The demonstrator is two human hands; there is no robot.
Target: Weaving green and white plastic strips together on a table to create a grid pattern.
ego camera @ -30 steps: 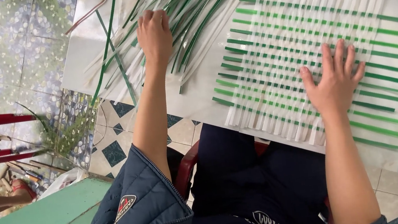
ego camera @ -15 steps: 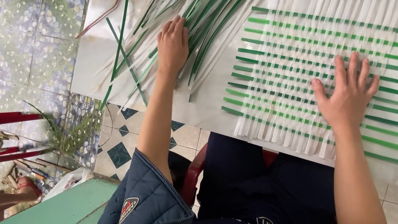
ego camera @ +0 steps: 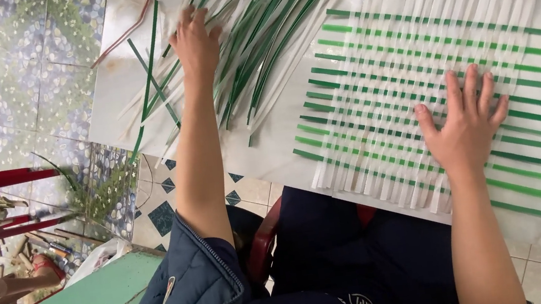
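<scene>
Between the loose strip pile (ego camera: 257, 43) and the woven mat (ego camera: 442, 96), a narrow wedge of bare tabletop (ego camera: 284, 147) gives a hand room to pass. Left of the pile, stray green strips (ego camera: 151, 84) cross the tabletop's corner. The mat covers most of the surface right of the pile, with the right hand (ego camera: 464, 131) flat on it.
</scene>
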